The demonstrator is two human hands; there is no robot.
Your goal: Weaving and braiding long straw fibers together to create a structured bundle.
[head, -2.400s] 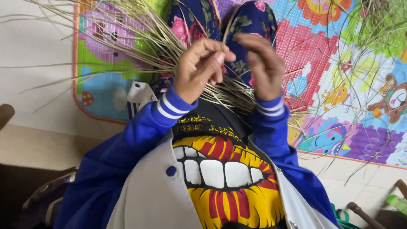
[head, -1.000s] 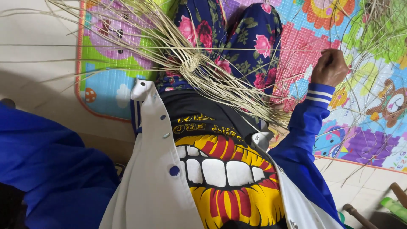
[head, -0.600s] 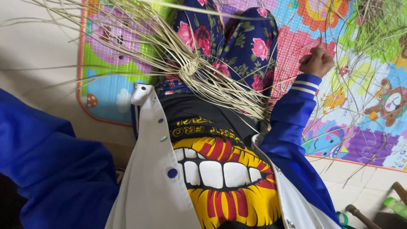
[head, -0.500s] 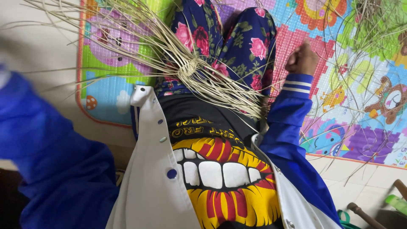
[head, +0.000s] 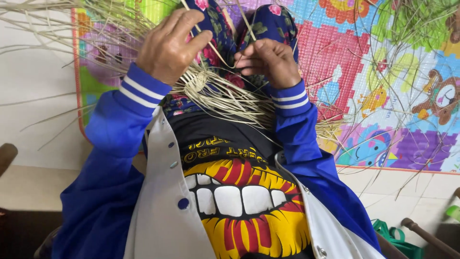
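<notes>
Both grips on straw bundle (head: 211, 91), lap-level.

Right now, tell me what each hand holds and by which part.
The right hand pinches a thin straw strand near its lower end. The left hand grips other strands just above the woven knot on the lap.

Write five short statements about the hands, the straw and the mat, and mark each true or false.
1. Both hands are up at the straw bundle on the lap. True.
2. The left hand rests flat on the floor. False: it is raised over the straw.
3. The right hand pinches a thin straw strand. True.
4. The play mat is plain grey. False: it is many-coloured, with cartoon pictures.
5. Both jacket cuffs are blue with white stripes. True.
</notes>
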